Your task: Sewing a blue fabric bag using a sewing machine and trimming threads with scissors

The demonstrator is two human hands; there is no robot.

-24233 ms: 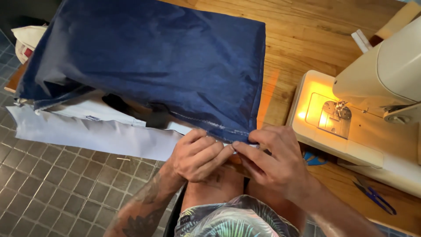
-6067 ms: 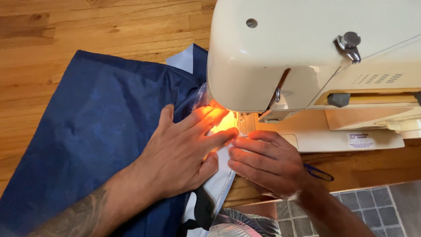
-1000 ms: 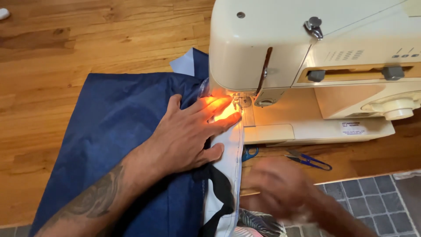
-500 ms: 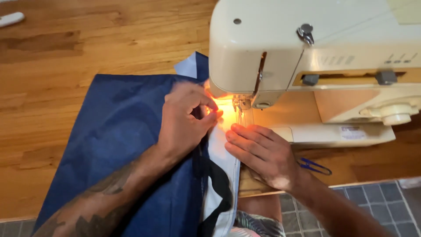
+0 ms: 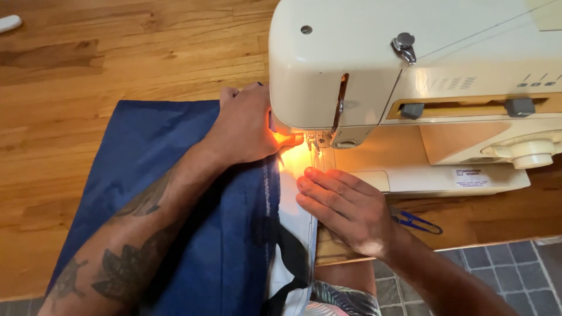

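Head view, looking straight down. Cream sewing machine (image 5: 410,64) on a wooden desk (image 5: 88,64), work light glowing orange around the needle area (image 5: 310,140). Navy blue fabric (image 5: 152,175) spread over the desk left of the machine, running off the near edge, with a pale white strip (image 5: 295,216) along its right side and a black strap (image 5: 293,257) crossing lower down.

Left hand (image 5: 243,126) up by the machine head, fingers reaching in beside the presser foot, pressing on the fabric; fingertips tucked under the machine, so hard to tell if pinching or just pushing flat. Right hand (image 5: 345,208) lying flat and relaxed, fingers together, on the white strip just in front of the needle, gripping nothing.

Small blue-handled snips (image 5: 415,221) on the desk near the right wrist. White object (image 5: 9,23) at far top-left corner. Grey tile floor (image 5: 503,269) below the desk edge.
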